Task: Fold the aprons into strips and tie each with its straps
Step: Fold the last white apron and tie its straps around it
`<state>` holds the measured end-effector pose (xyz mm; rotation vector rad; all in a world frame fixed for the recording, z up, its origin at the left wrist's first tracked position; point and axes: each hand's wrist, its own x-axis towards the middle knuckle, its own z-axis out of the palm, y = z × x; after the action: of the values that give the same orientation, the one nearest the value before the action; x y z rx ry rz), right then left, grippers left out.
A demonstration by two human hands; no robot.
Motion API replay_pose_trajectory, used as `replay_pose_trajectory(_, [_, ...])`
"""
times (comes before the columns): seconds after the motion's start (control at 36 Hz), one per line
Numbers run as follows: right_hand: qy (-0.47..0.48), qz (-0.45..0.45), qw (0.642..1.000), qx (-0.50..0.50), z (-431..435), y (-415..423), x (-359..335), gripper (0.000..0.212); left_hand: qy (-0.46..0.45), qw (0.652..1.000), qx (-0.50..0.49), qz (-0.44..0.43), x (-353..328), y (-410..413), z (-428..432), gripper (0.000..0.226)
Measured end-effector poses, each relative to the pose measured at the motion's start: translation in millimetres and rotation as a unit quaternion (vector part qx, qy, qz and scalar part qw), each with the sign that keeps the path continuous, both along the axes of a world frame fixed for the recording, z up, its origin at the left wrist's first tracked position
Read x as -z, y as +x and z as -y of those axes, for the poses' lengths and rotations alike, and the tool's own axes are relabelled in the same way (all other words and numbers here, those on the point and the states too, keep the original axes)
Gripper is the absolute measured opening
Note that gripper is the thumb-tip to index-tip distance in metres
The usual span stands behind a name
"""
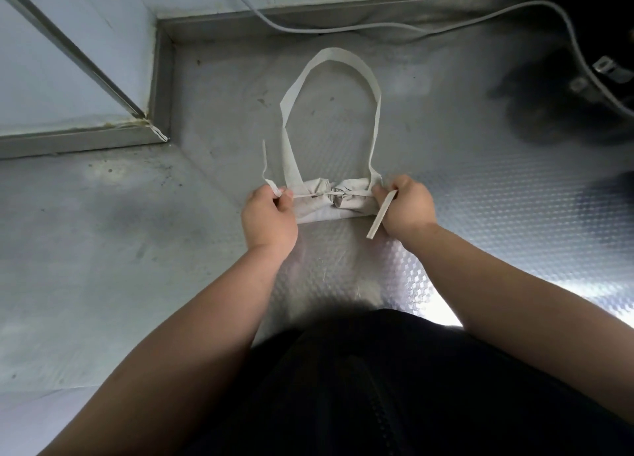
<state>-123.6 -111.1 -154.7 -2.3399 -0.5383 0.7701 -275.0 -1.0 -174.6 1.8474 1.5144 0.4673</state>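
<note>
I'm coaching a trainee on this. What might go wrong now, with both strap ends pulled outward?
The knot looks like one crossing. When the left hand and right hand release the strap ends, it may slip and the folded apron loosen. The neck loop lies outside the tie and might snag later.

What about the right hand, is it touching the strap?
Touching. The head view shows the right hand pinching the strap, whose end sticks out below.

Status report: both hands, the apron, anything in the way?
Left hand pinches the left thin off-white strap; right hand, the right strap. Folded off-white cloth apron cinched at middle. Grey cable far behind, clear.
</note>
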Motion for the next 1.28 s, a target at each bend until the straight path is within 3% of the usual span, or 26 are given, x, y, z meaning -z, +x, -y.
replay_pose_trajectory(0.25, [-0.001,0.016,1.000,-0.004,1.0,-6.0,-0.3,0.037,-0.046,0.996,-0.038,0.064,-0.3,-6.5,2.0,0.018])
replay_pose_trajectory(0.36, [-0.073,0.117,0.981,-0.133,5.2,-3.4,-2.9,0.023,-0.104,0.991,-0.046,0.076,5.0,-10.6,-8.2,0.030])
replay_pose_trajectory(0.44, [-0.085,0.135,0.971,-0.179,7.3,2.1,-1.2,0.008,-0.110,0.992,-0.017,0.055,5.6,-13.0,-12.0,0.024])
replay_pose_trajectory(0.56, [-0.038,0.051,0.990,-0.129,12.8,10.6,-1.2,0.014,-0.100,0.992,-0.024,0.067,3.1,-14.0,-8.4,0.024])
replay_pose_trajectory(0.69, [0.010,-0.073,0.997,-0.022,16.6,14.6,1.7,0.004,-0.186,0.958,-0.128,0.178,7.0,-21.1,-2.1,0.029])
replay_pose_trajectory(0.83, [0.014,-0.137,0.988,0.071,9.7,11.2,3.0,0.012,-0.147,0.976,-0.101,0.125,7.6,-17.2,-2.6,0.027])
replay_pose_trajectory(0.92, [-0.036,-0.120,0.984,0.125,10.7,14.6,-2.0,0.036,-0.087,0.988,-0.106,0.068,6.2,-15.3,-0.9,0.026])
replay_pose_trajectory(1.0, [-0.113,-0.094,0.986,0.074,17.2,15.2,-2.9,0.044,0.006,0.992,-0.126,0.005,1.0,-15.9,8.4,0.052])
replay_pose_trajectory(1.06, [-0.126,-0.064,0.989,0.037,16.7,13.0,-1.4,0.048,0.120,0.992,-0.029,-0.018,-0.2,-18.5,12.9,0.037])
replay_pose_trajectory(1.11, [-0.141,0.022,0.990,-0.021,12.3,9.1,-0.3,0.043,0.198,0.974,0.110,-0.030,2.4,-22.5,13.3,0.015])
replay_pose_trajectory(1.19, [-0.144,0.164,0.963,-0.160,6.3,3.7,-4.6,0.026,0.217,0.951,0.217,-0.026,5.8,-28.3,8.4,0.033])
replay_pose_trajectory(1.28, [-0.113,0.198,0.935,-0.272,5.6,4.3,-5.7,0.029,0.200,0.941,0.263,-0.079,-1.9,-32.5,6.7,0.028])
